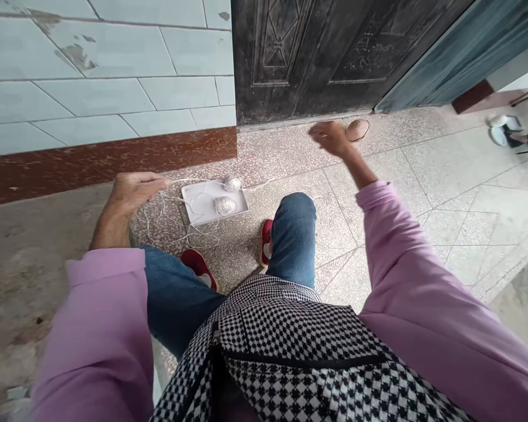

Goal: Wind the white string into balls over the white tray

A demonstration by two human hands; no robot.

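My left hand (136,189) is at the left above the speckled floor, thumb and fingers pinched on a white string (185,180). Loose loops of the string lie tangled on the floor and over the edge of a shallow white tray (199,218). Two white balls of string sit in the tray: a smaller one (232,184) at the back and a larger one (226,205) in front. Out to the right, my right hand (330,138) is raised with its fingers curled closed, slightly blurred; what they hold, if anything, is hidden. Just beyond it is a rounded tan object (358,129) with a dark rim.
A dark carved door (308,64) and a pale tiled wall (105,70) with a brown skirting (180,149) stand ahead. My knees and red shoes (198,266) are close to the tray. White and black items (504,129) lie at the far right.
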